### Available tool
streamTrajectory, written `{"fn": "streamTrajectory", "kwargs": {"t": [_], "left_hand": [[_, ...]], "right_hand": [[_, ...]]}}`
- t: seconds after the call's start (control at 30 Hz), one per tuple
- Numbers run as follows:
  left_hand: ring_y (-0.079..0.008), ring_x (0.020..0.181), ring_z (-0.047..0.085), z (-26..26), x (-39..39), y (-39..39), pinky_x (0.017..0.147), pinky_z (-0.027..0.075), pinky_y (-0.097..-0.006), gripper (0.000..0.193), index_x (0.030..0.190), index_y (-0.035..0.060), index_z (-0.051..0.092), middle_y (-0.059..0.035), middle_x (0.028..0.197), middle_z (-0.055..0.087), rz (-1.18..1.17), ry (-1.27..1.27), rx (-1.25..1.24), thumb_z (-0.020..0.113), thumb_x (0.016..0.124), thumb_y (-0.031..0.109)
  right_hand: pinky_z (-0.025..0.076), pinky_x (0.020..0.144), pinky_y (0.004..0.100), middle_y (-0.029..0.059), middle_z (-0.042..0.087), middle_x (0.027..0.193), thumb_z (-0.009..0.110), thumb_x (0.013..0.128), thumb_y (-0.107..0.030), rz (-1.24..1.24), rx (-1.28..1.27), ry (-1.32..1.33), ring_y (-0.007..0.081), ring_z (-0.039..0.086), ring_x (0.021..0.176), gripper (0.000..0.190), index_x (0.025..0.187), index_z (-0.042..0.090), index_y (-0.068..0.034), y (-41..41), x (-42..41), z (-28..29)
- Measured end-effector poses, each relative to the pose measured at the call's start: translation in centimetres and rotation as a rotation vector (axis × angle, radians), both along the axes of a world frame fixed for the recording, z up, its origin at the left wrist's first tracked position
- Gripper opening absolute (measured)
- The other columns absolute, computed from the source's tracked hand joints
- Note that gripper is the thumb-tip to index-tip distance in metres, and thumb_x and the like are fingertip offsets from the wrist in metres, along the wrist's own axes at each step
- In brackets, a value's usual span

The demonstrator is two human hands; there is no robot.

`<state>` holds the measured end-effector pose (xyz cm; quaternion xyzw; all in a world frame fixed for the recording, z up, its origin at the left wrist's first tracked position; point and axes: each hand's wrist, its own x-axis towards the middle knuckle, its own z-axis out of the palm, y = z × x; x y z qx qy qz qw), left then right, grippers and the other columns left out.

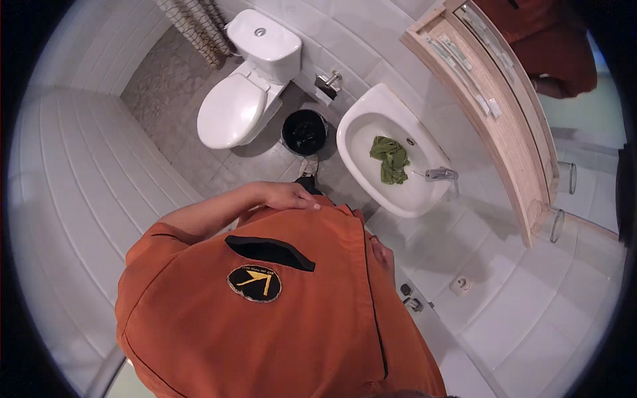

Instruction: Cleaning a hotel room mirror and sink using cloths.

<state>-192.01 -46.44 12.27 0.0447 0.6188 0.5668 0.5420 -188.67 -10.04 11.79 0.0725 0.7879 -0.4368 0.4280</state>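
Observation:
My left hand (287,196) rests flat against the front of my orange work jacket (318,298), its fingers close together, with nothing seen in it. On the jacket's other side, my right hand (383,253) is partly hidden by the cloth; what its fingers do cannot be made out. Ahead of me a crumpled green cloth (390,159) lies in the basin of a white washbasin (358,184), beside the chrome tap (440,173). A black bucket (304,132) stands on the floor between the washbasin and the white toilet (233,112).
A toilet paper holder (330,83) is fixed to the tiled wall. Toothbrushes (487,105) lie on the wooden shelf (497,134) below a mirror, and a glass (550,224) is at its end. A shower curtain (194,30) hangs by the toilet; a door handle (413,304) is at the right.

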Motion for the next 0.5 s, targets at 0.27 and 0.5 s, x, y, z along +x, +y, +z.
{"fn": "streamTrajectory", "kwargs": {"t": [0.27,0.5], "left_hand": [[-0.0153,0.075,0.068,4.7,8.5,-4.3,0.066,0.057,-0.0344,0.026,0.096,0.0051,0.064,-0.0077,0.084,0.069,0.417,-0.505,0.303,0.054,0.096,0.029],[-0.0191,0.063,0.069,2.8,11.7,-2.1,0.058,0.059,-0.0350,0.041,0.095,0.0036,0.063,-0.0097,0.076,0.069,0.242,-0.981,0.365,0.047,0.099,0.041]], "right_hand": [[0.051,0.073,0.0302,0.0150,0.067,0.088,0.043,0.099,-0.034,-0.142,-1.080,-0.449,0.0210,0.064,0.080,0.045,0.092,0.063,0.005,5.9,-1.1,8.0],[0.048,0.081,0.0292,0.0113,0.064,0.093,0.045,0.098,-0.044,-0.090,-1.087,-0.507,0.0197,0.062,0.092,0.050,0.106,0.059,0.004,1.5,4.4,-2.6]]}}
